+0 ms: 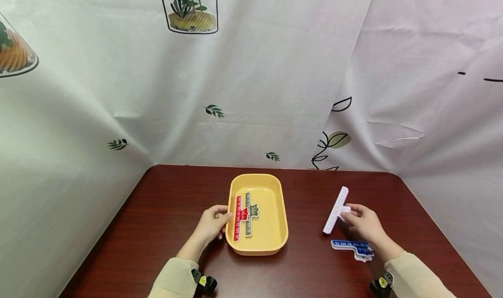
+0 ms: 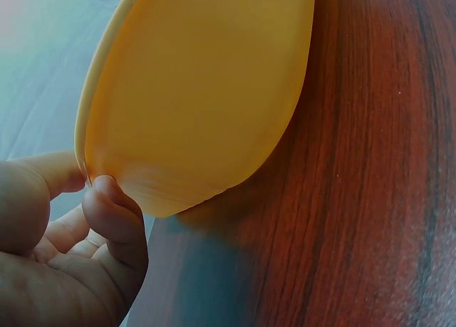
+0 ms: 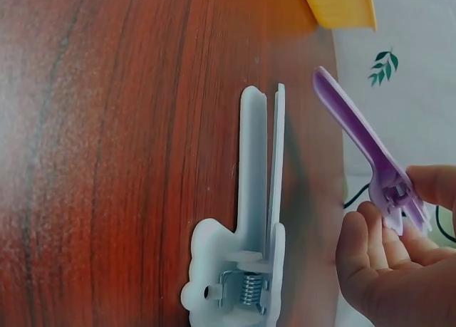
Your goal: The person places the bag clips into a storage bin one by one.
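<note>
Steadiness seems to matter most in this step: the pale lilac plastic clip with a long straight bar (image 1: pixel 335 213) is best held by its short handle with a light pinch, since a hard squeeze against the spring would probably part the bar's halves. It is over the right half of the dark red-brown wood-grained table (image 1: pixel 306 267), well apart from the right edge of the yellow rounded plastic tray (image 1: pixel 271 219). Lifting it clear of the blue-and-white plastic clip (image 1: pixel 346 244), which lies near it toward the table's front edge, should avoid a snag. The right hand (image 1: pixel 365 224) has thumb and fingers drawn narrow about the lilac handle; the left hand (image 1: pixel 211 224) pinches the rim at the tray's left edge, a sound brace against sliding. Inside, nearer that left edge, lie a red-and-white plastic clip (image 1: pixel 237 221) and a grey-green-and-white plastic clip (image 1: pixel 248 224).
</note>
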Demonstrator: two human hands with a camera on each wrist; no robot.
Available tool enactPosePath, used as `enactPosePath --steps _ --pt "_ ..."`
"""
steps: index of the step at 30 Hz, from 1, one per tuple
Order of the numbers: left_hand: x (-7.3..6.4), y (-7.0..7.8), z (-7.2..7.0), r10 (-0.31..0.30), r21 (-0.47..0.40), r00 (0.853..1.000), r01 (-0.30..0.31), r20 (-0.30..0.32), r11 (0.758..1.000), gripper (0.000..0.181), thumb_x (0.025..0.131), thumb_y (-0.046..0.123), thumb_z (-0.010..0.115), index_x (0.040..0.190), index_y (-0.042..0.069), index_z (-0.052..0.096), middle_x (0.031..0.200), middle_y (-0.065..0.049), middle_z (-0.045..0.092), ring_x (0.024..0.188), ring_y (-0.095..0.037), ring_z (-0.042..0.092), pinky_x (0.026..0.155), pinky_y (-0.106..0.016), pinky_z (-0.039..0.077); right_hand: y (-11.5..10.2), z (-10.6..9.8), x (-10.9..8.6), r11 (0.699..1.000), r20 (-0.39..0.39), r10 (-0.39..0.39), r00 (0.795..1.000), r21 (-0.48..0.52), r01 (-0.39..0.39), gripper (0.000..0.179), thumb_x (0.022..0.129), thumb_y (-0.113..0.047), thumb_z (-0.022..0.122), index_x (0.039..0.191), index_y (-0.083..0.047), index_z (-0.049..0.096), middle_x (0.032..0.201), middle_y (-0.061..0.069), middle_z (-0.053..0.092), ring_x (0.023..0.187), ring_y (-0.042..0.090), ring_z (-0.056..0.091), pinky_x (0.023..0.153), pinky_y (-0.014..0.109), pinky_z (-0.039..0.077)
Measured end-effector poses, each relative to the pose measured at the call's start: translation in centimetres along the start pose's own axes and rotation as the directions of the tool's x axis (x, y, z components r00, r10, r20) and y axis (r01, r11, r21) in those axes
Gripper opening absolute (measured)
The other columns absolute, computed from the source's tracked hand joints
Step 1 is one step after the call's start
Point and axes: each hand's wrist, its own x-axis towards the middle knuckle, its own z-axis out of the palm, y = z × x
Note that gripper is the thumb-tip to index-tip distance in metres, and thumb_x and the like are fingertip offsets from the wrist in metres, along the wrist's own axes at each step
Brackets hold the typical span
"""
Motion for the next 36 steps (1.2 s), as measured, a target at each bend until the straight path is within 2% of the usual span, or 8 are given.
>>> enactPosePath --steps 6,13,19,27,36 --pt "0.12 0.14 -0.08 0.003 -0.003 1.0 -0.003 0.002 1.0 0.033 0.09 0.013 0.062 0.118 -0.004 0.056 0.063 -0.003 0.051 0.047 -0.01 0.046 0.038 -0.021 0.038 -0.4 -0.02 -0.01 0.999 -0.008 0.032 0.999 0.027 -0.031 0.058 0.091 -0.021 0.062 0.132 0.013 0.04 0.107 0.021 0.066 0.075 0.006 0.063 0.065 0.026 0.056" --pt "0.24 0.18 -0.13 0.013 0.003 1.0 -0.013 -0.003 1.0 0.035 0.09 0.014 0.062 0.118 -0.005 0.055 0.064 -0.003 0.052 0.047 -0.011 0.046 0.038 -0.022 0.039 -0.67 0.13 0.25 0.997 0.017 0.043 0.999 0.058 -0.044 0.058 0.091 -0.027 0.063 0.131 0.012 0.044 0.102 0.012 0.068 0.079 0.01 0.064 0.068 0.027 0.057" --pt "0.18 0.3 -0.22 0.013 0.001 1.0 -0.013 -0.002 1.0 0.036 0.09 0.014 0.062 0.119 -0.005 0.055 0.064 -0.004 0.052 0.048 -0.011 0.046 0.038 -0.022 0.039 -0.99 0.4 0.28 0.996 0.029 0.037 0.999 0.084 -0.039 0.056 0.091 -0.026 0.063 0.13 0.011 0.045 0.097 0.008 0.069 0.08 0.009 0.064 0.069 0.028 0.057" --pt "0.13 0.26 -0.35 0.012 0.008 1.0 -0.012 0.002 1.0 0.035 0.09 0.014 0.061 0.12 -0.005 0.054 0.064 -0.003 0.052 0.048 -0.011 0.046 0.038 -0.022 0.039 -1.05 0.62 0.03 0.995 0.043 0.053 0.998 0.084 -0.056 0.06 0.091 -0.03 0.063 0.131 0.011 0.045 0.099 0.009 0.068 0.082 0.016 0.063 0.07 0.029 0.057" --pt "-0.38 0.25 -0.04 0.005 0.001 1.0 -0.005 0.014 1.0 0.035 0.09 0.013 0.061 0.119 -0.005 0.054 0.063 -0.003 0.051 0.047 -0.011 0.045 0.038 -0.022 0.039 -0.81 0.81 -0.24 0.993 0.054 0.052 0.997 0.101 -0.058 0.059 0.092 -0.027 0.062 0.131 0.012 0.044 0.098 0.007 0.067 0.081 0.015 0.062 0.07 0.029 0.057"
